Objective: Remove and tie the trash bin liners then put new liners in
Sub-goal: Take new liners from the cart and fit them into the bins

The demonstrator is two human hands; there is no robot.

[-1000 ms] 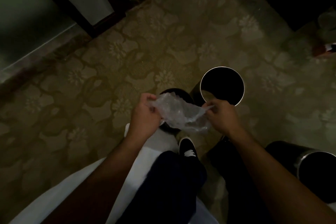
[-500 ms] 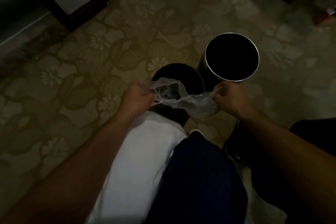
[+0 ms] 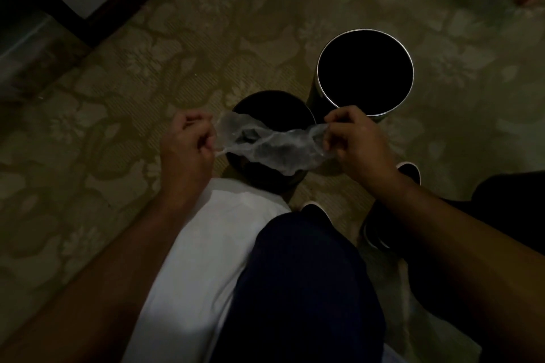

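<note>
Liner [image 3: 274, 144]: thin, clear, crinkly plastic, pulled out sideways between both hands. It's up in the air over the mouth of the dark bin, not inside it, and the middle sags a bit.
Left hand [image 3: 185, 144]: fingers curled, pinching the liner's left end.
Right hand [image 3: 356, 141]: same deal, fingers curled tight round the bunched-up right end.
Dark bin [image 3: 272, 94]: round and black, right under the liner. Too dark in there to see anything.
Second bin [image 3: 319, 68]: taller-looking, shiny metal rim, just beside the dark bin at the upper right. Its inside is pitch black too.
Floor: carpet [image 3: 147, 68] with a big flower pattern, pretty dim lighting.
Near the camera: white fabric [image 3: 206, 244] and a dark blue trouser leg [image 3: 300, 274], plus a dark shoe [image 3: 408, 171] below the right wrist.
</note>
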